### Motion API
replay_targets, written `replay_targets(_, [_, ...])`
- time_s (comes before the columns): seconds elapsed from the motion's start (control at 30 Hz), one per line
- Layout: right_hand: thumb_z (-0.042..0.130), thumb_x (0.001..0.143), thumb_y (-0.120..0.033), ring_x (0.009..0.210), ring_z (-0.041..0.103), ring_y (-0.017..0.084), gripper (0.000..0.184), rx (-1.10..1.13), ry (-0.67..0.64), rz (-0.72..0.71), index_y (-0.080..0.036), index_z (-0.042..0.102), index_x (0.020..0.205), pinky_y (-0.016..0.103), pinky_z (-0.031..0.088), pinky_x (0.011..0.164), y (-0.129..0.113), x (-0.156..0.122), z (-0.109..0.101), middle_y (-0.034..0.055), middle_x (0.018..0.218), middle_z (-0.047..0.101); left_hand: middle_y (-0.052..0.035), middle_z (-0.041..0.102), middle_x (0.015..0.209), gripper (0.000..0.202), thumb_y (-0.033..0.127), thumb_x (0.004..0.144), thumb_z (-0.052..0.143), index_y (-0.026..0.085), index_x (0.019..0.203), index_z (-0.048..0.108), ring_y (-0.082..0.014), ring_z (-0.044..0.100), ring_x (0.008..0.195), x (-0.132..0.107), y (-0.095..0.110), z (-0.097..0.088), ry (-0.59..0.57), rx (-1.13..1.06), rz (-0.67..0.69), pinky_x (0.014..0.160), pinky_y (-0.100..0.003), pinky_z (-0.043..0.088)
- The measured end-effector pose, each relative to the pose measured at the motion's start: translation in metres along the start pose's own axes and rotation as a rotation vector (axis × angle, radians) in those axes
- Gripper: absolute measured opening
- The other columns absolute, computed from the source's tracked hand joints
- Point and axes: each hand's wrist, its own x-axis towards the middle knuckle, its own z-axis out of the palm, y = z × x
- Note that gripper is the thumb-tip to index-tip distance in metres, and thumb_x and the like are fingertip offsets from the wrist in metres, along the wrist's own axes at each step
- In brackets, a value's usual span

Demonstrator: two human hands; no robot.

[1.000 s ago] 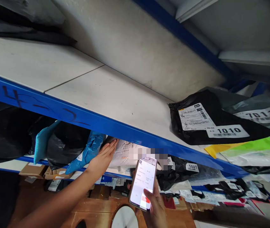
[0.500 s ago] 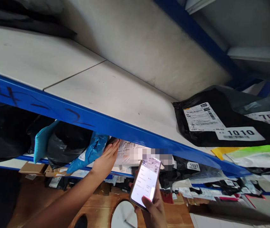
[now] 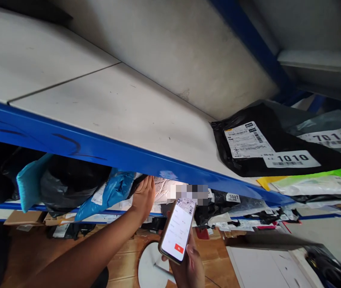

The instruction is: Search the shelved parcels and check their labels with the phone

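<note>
A smartphone [image 3: 176, 232] with a lit screen is in my right hand [image 3: 191, 260], its fingers wrapped round the case. A parcel label and a red button show on the screen. My left hand [image 3: 144, 196] reaches under the blue shelf edge, fingers stretched upward, between a blue plastic parcel [image 3: 112, 192] and a pale wrapped parcel [image 3: 164, 189]. It rests against the parcels, and its fingertips are partly hidden. Light falls on the pale parcel just above the phone. A blurred patch covers the parcels beside the phone's top.
The blue-edged upper shelf [image 3: 122, 112] crosses the view above my hands. On it, at right, lies a black parcel [image 3: 272, 132] labelled 1010, near another labelled 7011. Black bags [image 3: 71, 184] fill the lower shelf's left. A round white stool [image 3: 151, 266] stands on the floor.
The view has shifted, so the shelf and parcels sit further left. My left hand's fingers point more upward beside the pale parcel. My right thumb has lifted off the screen, uncovering the red button.
</note>
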Motion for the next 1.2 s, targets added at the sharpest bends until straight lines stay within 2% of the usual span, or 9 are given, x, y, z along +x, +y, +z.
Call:
replay_targets(0.13, [0.076, 0.061, -0.037, 0.093, 0.066, 0.026, 0.058, 0.076, 0.084, 0.006, -0.041, 0.058, 0.116, 0.042, 0.053, 0.076, 0.002, -0.001, -0.005, -0.0006, 0.104, 0.073, -0.0169, 0.061, 0.119, 0.042, 0.013, 0.088, 0.041, 0.016, 0.128, 0.052, -0.0260, 0.053, 0.116, 0.007, -0.014, 0.000, -0.191, -0.096, 0.135, 0.095, -0.036, 0.044])
replay_targets(0.3, [0.075, 0.055, -0.021, 0.085, 0.069, 0.025, 0.072, 0.117, 0.161, 0.012, -0.035, 0.054, 0.123, 0.040, 0.051, 0.079, 0.003, 0.008, 0.010, -0.0003, 0.099, 0.075, -0.0176, 0.053, 0.131, 0.053, 0.003, 0.082, 0.041, 0.021, 0.132, 0.049, -0.0277, 0.053, 0.116, 0.006, -0.026, 0.001, -0.299, -0.144, 0.219, 0.093, -0.038, 0.044])
replay_targets(0.43, [0.076, 0.053, -0.017, 0.072, 0.069, 0.021, 0.085, 0.089, 0.267, -0.040, -0.033, 0.045, 0.131, 0.034, 0.052, 0.072, 0.007, 0.016, 0.019, -0.0011, 0.093, 0.076, -0.0166, 0.049, 0.135, 0.050, 0.006, 0.084, 0.041, 0.025, 0.128, 0.053, -0.0255, 0.053, 0.118, 0.008, -0.029, 0.001, -0.317, -0.171, 0.243, 0.094, -0.035, 0.045])
replay_targets(0.53, [0.078, 0.052, -0.016, 0.068, 0.069, 0.020, 0.090, 0.059, 0.283, -0.085, -0.033, 0.042, 0.133, 0.033, 0.052, 0.066, 0.010, 0.017, 0.020, -0.0013, 0.089, 0.076, -0.0155, 0.049, 0.135, 0.046, 0.008, 0.085, 0.044, 0.025, 0.126, 0.055, -0.0252, 0.053, 0.118, 0.008, -0.032, 0.004, -0.288, -0.200, 0.255, 0.095, -0.036, 0.045])
replay_targets(0.77, [0.081, 0.052, -0.014, 0.077, 0.068, 0.021, 0.086, -0.062, 0.213, -0.125, -0.029, 0.046, 0.128, 0.035, 0.051, 0.074, 0.016, 0.015, 0.019, 0.0007, 0.093, 0.075, -0.0155, 0.049, 0.135, 0.047, 0.009, 0.084, 0.045, 0.026, 0.126, 0.056, -0.0250, 0.055, 0.116, 0.006, -0.033, 0.008, -0.233, -0.177, 0.270, 0.092, -0.035, 0.047])
replay_targets(0.93, [0.070, 0.061, -0.018, 0.080, 0.070, 0.025, 0.075, 0.008, 0.136, -0.103, -0.031, 0.044, 0.129, 0.041, 0.051, 0.080, 0.015, 0.011, 0.020, 0.0005, 0.093, 0.075, -0.0149, 0.051, 0.134, 0.043, 0.011, 0.084, 0.048, 0.026, 0.124, 0.058, -0.0262, 0.058, 0.113, 0.009, -0.030, -0.002, -0.261, -0.176, 0.261, 0.092, -0.038, 0.047])
replay_targets(1.1, [0.065, 0.059, -0.018, 0.091, 0.068, 0.023, 0.070, 0.075, 0.203, -0.052, -0.028, 0.045, 0.126, 0.037, 0.049, 0.085, 0.011, 0.009, 0.023, 0.0001, 0.097, 0.074, -0.0170, 0.049, 0.135, 0.044, 0.011, 0.084, 0.051, 0.026, 0.125, 0.056, -0.0284, 0.055, 0.115, 0.012, -0.028, -0.008, -0.315, -0.149, 0.232, 0.094, -0.041, 0.047])
replay_targets(1.2, [0.065, 0.058, -0.020, 0.094, 0.067, 0.024, 0.065, 0.096, 0.216, -0.038, -0.028, 0.048, 0.121, 0.039, 0.049, 0.085, 0.010, 0.009, 0.026, 0.0009, 0.097, 0.075, -0.0184, 0.048, 0.135, 0.041, 0.012, 0.084, 0.051, 0.024, 0.123, 0.058, -0.0300, 0.052, 0.118, 0.011, -0.029, -0.004, -0.295, -0.159, 0.228, 0.094, -0.042, 0.046])
